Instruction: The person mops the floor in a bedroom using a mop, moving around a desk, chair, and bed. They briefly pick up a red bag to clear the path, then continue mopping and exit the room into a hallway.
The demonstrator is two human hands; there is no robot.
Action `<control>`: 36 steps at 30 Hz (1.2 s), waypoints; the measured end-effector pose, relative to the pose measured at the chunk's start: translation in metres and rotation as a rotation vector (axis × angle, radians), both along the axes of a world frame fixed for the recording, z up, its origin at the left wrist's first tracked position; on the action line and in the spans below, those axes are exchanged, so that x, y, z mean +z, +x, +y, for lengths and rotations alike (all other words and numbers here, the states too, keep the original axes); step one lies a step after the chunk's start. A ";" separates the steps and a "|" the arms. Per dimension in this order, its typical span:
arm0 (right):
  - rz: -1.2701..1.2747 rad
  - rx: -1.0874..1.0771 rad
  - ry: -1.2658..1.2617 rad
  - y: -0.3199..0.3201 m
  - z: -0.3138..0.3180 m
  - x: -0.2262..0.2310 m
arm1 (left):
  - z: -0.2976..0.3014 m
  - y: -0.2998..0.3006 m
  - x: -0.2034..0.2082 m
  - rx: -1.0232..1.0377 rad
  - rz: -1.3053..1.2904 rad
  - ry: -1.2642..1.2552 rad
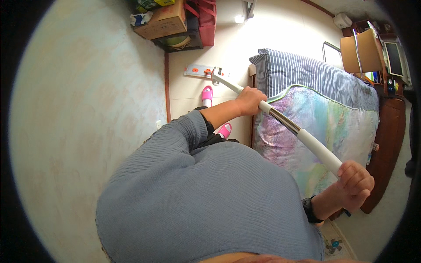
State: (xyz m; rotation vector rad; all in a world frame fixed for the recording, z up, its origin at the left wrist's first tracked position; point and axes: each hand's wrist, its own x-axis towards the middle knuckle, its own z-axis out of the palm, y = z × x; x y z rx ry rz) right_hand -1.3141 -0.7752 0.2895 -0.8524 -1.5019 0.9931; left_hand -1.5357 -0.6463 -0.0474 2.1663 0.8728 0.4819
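Note:
A flat mop (319, 150) with a white and silver handle slants across my body. My left hand (251, 101) is wrapped round the lower part of the handle. Close to the handle's upper end, my right hand (355, 182) is closed round the white grip, with a black watch (310, 209) on that wrist. The mop's flat white head (197, 70), with orange parts, lies on the pale tiled floor (184, 92) ahead of my feet. Pink slippers (207, 93) show below my left arm. The underside of the mop head is hidden.
A bed (302, 131) with striped and pastel covers stands on the right, close to the handle. At the far left, a cardboard box (164, 22) and a red bag (208, 22) stand by the wall (87, 109). A tan chair (360, 51) is beyond the bed.

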 end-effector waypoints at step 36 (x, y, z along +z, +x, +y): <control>-0.041 0.196 0.156 -0.234 0.036 0.052 | -0.033 -0.196 0.025 0.304 -0.100 -0.009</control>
